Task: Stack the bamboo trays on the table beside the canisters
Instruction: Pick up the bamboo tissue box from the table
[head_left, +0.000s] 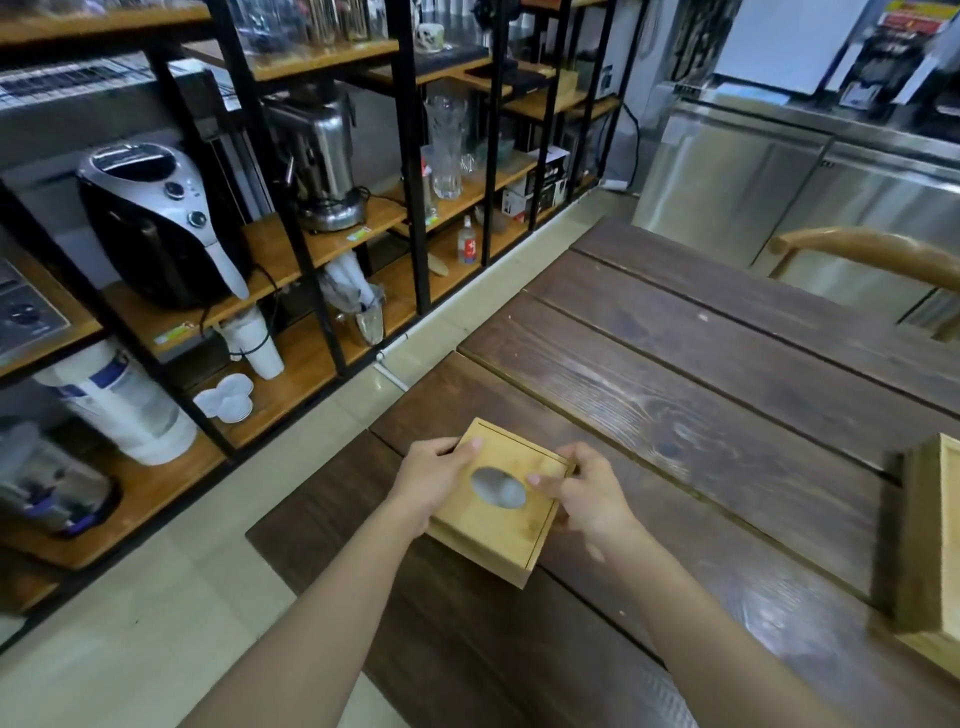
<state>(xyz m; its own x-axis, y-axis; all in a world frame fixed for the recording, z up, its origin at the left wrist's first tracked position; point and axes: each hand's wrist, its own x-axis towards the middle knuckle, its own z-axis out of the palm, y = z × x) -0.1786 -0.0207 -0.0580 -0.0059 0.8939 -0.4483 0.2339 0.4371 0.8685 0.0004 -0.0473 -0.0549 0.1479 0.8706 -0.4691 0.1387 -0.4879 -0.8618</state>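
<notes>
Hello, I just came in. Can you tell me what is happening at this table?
A person holds a square bamboo box with an oval hole in its top, gripping it with the left hand and the right hand near the corner of a dark wooden table. Another bamboo piece sits at the right edge of the view, apart from the first. No canisters show in this view. Nothing is stacked yet.

no legible text, shelf stickers (357, 235) and bottle label (469, 249) too blurred
</notes>
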